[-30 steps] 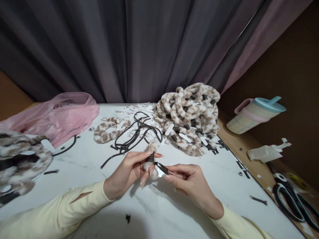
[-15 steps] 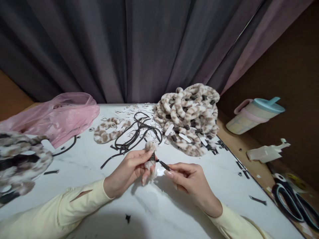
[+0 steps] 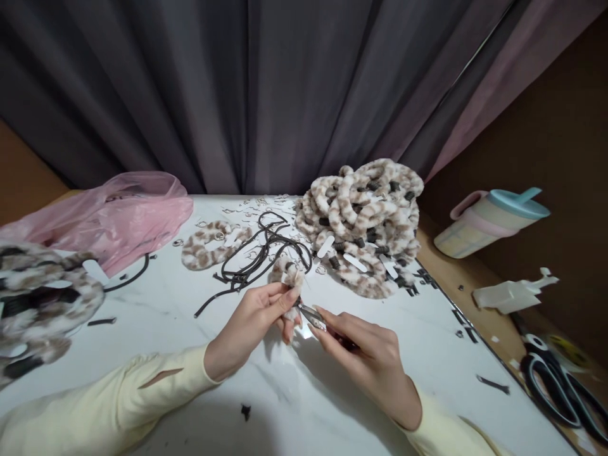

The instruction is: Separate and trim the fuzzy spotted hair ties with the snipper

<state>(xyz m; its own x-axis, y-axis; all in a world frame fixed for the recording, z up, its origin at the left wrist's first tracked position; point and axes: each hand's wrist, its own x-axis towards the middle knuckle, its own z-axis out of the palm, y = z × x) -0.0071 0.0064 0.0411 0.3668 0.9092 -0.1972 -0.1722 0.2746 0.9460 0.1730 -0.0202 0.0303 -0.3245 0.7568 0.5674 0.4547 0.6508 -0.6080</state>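
My left hand [image 3: 259, 316] is closed around a fluffy brown-and-white plush ring [image 3: 286, 272], pinching it between thumb and fingers. A dark cord band wraps the plush beside my thumb, now mostly covered. In my right hand [image 3: 363, 348] are small metal thread snips [image 3: 312, 315], their tips meeting the plush close to the left fingertips. Just behind the hands lies a loose bundle of dark cord [image 3: 256, 253]. Left of that bundle, another plush ring [image 3: 216, 244] rests flat with a white tag on it.
A tall heap of plush rings [image 3: 361, 209] stands at the back right, and more plush [image 3: 52, 304] lies at left near a pink plastic bag [image 3: 147, 215]. Cord scraps dot the white table [image 3: 228, 354]. Rightward are a tumbler [image 3: 489, 221], a white bottle [image 3: 510, 296] and scissors [image 3: 553, 386].
My right hand has brought the snips in against the plush and turned so their metal blades show. The left hand has tilted the plush, covering the cord band. The view has shifted slightly.
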